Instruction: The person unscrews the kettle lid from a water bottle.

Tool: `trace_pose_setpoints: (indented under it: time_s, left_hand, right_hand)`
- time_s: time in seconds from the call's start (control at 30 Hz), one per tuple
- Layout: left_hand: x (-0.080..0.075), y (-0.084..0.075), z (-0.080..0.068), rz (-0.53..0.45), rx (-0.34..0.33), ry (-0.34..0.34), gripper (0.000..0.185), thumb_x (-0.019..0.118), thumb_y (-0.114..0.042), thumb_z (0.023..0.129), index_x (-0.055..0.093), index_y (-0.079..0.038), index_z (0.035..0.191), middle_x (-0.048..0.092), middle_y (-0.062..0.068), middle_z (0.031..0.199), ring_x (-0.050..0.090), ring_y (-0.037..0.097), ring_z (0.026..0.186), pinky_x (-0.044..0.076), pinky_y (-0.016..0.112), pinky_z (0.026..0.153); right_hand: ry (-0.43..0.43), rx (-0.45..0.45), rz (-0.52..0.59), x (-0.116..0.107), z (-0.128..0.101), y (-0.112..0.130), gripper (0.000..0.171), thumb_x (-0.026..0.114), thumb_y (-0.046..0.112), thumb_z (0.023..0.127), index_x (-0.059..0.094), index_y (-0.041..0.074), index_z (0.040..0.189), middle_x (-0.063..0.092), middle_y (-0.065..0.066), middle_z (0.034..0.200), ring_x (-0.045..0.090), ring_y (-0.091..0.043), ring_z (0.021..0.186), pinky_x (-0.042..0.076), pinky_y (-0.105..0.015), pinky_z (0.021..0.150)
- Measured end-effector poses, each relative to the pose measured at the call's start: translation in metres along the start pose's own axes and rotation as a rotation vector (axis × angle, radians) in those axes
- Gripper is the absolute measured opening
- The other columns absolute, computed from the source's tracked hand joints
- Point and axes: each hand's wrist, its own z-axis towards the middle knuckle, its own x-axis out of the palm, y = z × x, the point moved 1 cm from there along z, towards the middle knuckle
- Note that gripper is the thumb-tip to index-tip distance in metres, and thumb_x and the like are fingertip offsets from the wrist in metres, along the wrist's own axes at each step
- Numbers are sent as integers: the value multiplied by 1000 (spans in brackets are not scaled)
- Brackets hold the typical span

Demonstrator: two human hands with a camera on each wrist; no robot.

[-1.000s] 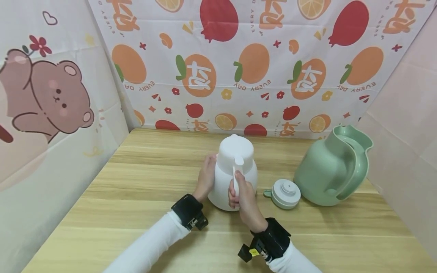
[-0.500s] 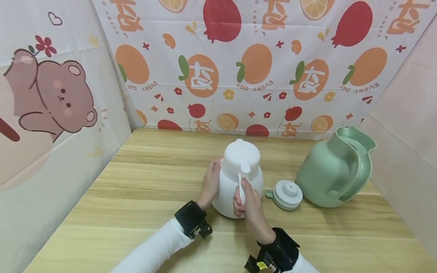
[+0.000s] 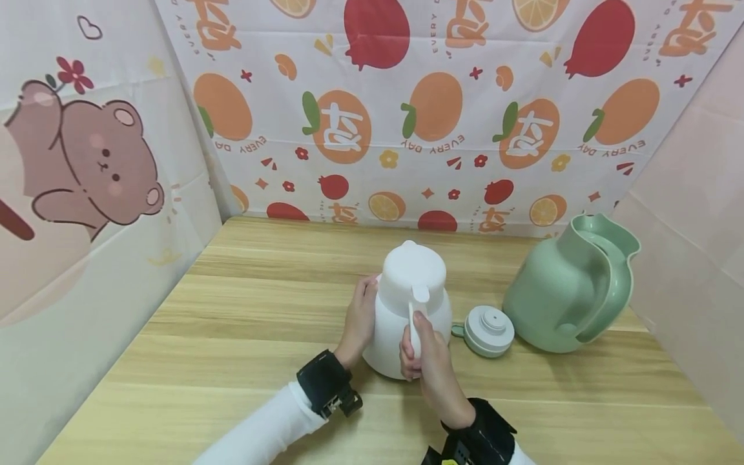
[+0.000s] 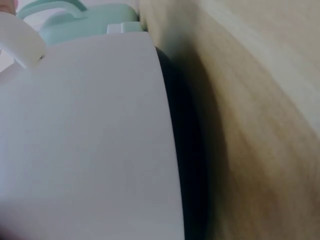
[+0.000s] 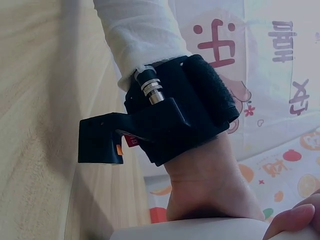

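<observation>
A white thermal jug (image 3: pixel 392 339) with a domed lid stands on the wooden table, its handle (image 4: pixel 22 42) turned towards me. My right hand (image 3: pixel 433 361) grips that handle, fingers wrapped round it and thumb along its upper part. Along the jug's left side lies my left hand (image 3: pixel 359 316), its fingers extended against the wall up near the shoulder; part of the hand is hidden by the jug in the right wrist view. In the left wrist view the white wall fills much of the picture, with a dark base (image 4: pixel 187 160) close to the wood.
A green jug (image 3: pixel 543 300) without its stopper stands to the right, its handle facing me. Between the two jugs lies a round white-and-green stopper (image 3: pixel 489 332) with a small tab. Printed cloths (image 3: pixel 436 168) hang behind and at both sides of the table (image 3: pixel 256 310).
The white jug and both hands have shifted slightly right and towards me. The green jug and the stopper stay where they were; the view itself has shifted a little.
</observation>
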Motion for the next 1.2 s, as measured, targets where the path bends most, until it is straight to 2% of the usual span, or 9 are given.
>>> trace_pose_setpoints:
  time_s: [0.2, 0.4, 0.47, 0.57, 0.7, 0.8, 0.97, 1.1, 1.2]
  left_hand:
    - [-1, -3, 1, 3, 17, 8, 40, 31, -37, 100, 48, -8, 123, 54, 10, 117, 53, 25, 98, 44, 42, 80]
    - [-10, -23, 21, 13, -66, 93, 42, 38, -31, 98, 49, -1, 126, 50, 17, 126, 46, 30, 115, 35, 46, 95]
    - [-16, -36, 31, 18, 8, 166, 46, 38, -32, 98, 45, -1, 131, 45, 18, 133, 41, 30, 121, 31, 46, 99]
    - [-23, -60, 47, 65, 281, 333, 51, 40, -35, 97, 38, -5, 138, 35, 11, 142, 31, 24, 129, 25, 50, 101]
    - [-23, -92, 59, 291, 630, 620, 56, 53, -43, 89, 43, -17, 138, 35, -5, 143, 24, 12, 132, 22, 51, 102]
    - [-18, -107, 62, 480, 777, 828, 65, 65, -46, 80, 46, -20, 136, 36, -8, 142, 20, 10, 133, 16, 46, 105]
    - [-8, -116, 64, 620, 824, 1041, 67, 74, -44, 73, 53, -18, 131, 37, -8, 142, 15, 11, 135, 11, 43, 107]
    - [-6, -114, 66, 627, 790, 1086, 60, 76, -43, 72, 59, -20, 125, 41, -10, 138, 19, 13, 134, 15, 44, 105]
    - [-5, -113, 66, 624, 827, 1085, 54, 76, -41, 73, 62, -20, 121, 44, -8, 136, 22, 15, 133, 17, 43, 105]
  right_hand:
    - [3, -2, -5, 0, 0, 1, 51, 37, 40, 96, 36, 10, 55, 31, 3, 46, 27, -10, 39, 25, -25, 42]
    - [-7, -13, -18, -1, 1, 3, 51, 37, 41, 97, 37, 10, 55, 31, 2, 46, 27, -11, 40, 26, -25, 42]
    - [-6, -14, -19, -1, 1, 4, 51, 37, 41, 97, 36, 10, 55, 31, 2, 46, 27, -11, 40, 26, -25, 42]
    - [4, -7, -18, -1, 1, 4, 51, 37, 41, 97, 37, 10, 56, 31, 2, 46, 27, -11, 40, 27, -24, 42]
    - [14, 0, -18, 0, 1, 3, 52, 37, 41, 97, 37, 11, 55, 31, 3, 46, 27, -11, 40, 28, -24, 41]
    - [16, -2, -20, 1, 0, 3, 54, 36, 44, 97, 35, 11, 55, 31, 3, 45, 27, -10, 39, 28, -24, 42]
    - [37, -9, -15, 1, -1, 3, 58, 30, 49, 97, 31, 8, 56, 29, 3, 45, 25, -10, 39, 27, -25, 43]
    - [39, -5, -12, 1, -1, 2, 58, 30, 51, 96, 32, 9, 55, 29, 3, 46, 26, -9, 39, 27, -24, 43]
    - [22, 4, -10, 1, -1, 2, 59, 32, 53, 95, 33, 10, 55, 29, 3, 46, 26, -9, 39, 27, -24, 43]
